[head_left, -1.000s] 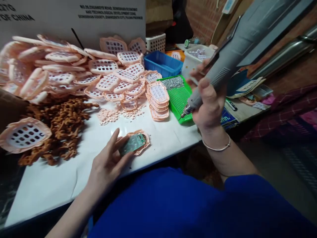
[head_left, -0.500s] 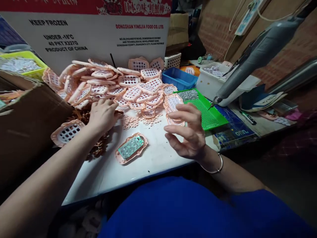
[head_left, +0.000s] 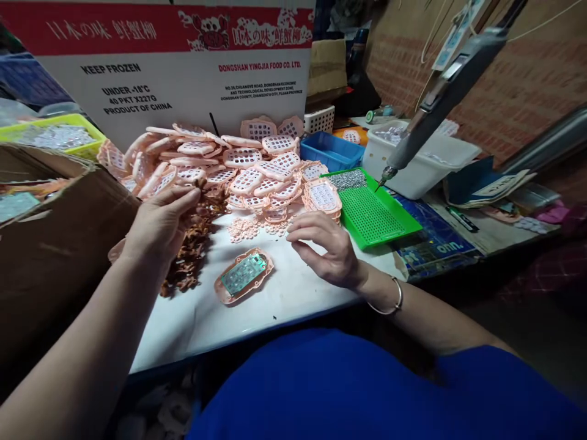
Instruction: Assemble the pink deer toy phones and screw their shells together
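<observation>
My left hand [head_left: 158,220] is raised over a heap of small brown parts [head_left: 188,263]. Thumb and forefinger pinch a small brown part [head_left: 200,183], too small to make out fully. Over the table's middle hovers my right hand [head_left: 325,247], its fingers bent, thumb apart from them, nothing visible between. Between the hands a pink plastic shell [head_left: 225,293] lies on the white table, with a green circuit board [head_left: 244,273] inside. Small pink ring-shaped pieces [head_left: 243,230] are scattered behind it.
Many pink perforated covers [head_left: 247,180] are piled against a printed carton [head_left: 192,79]. A green tray [head_left: 378,214] holds screws, beneath a hanging electric screwdriver [head_left: 413,134]. Blue [head_left: 332,150] and white bins [head_left: 422,168] stand behind. An open cardboard box [head_left: 59,226] stands left.
My left hand has lifted from the brown heap and drawn back left, now pinching a brown part. My right hand has moved slightly left and lower. The view has tilted up a little.
</observation>
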Available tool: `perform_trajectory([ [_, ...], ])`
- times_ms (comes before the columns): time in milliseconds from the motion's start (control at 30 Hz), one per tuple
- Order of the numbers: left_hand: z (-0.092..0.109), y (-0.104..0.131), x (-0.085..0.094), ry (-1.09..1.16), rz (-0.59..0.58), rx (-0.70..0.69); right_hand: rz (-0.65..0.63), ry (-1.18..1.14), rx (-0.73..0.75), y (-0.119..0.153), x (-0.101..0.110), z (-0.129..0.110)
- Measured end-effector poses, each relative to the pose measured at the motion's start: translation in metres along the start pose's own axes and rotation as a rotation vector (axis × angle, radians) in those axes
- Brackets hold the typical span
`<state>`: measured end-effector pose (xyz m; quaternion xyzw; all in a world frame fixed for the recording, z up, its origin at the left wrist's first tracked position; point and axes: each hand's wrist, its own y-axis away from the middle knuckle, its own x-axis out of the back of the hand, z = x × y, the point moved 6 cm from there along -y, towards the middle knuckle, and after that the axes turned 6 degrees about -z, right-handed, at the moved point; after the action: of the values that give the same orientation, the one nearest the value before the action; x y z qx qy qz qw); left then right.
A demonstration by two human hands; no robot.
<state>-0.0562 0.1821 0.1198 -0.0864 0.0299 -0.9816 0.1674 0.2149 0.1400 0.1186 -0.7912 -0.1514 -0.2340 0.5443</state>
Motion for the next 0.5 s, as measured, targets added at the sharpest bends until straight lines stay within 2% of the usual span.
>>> perform_trajectory([
  [67,-0.005,0.015,-0.011,0.073,-0.062,0.074,-0.024,-0.140,-0.147,-0.004,-0.007,0.010],
  [233,-0.024,0.053,-0.048,0.156,-0.242,0.207,-0.173,-0.638,-0.674,0.000,-0.039,0.038],
  [333,-0.032,0.068,-0.064,0.168,-0.295,0.245,-0.317,-0.910,-0.857,0.007,-0.056,0.039],
  [400,-0.036,0.073,-0.067,0.119,-0.303,0.212,-0.382,-1.009,-0.891,0.011,-0.061,0.037],
  [500,-0.036,0.078,-0.057,-0.172,-0.253,-0.006,-0.333,-1.021,-0.960,0.020,-0.059,0.043],
])
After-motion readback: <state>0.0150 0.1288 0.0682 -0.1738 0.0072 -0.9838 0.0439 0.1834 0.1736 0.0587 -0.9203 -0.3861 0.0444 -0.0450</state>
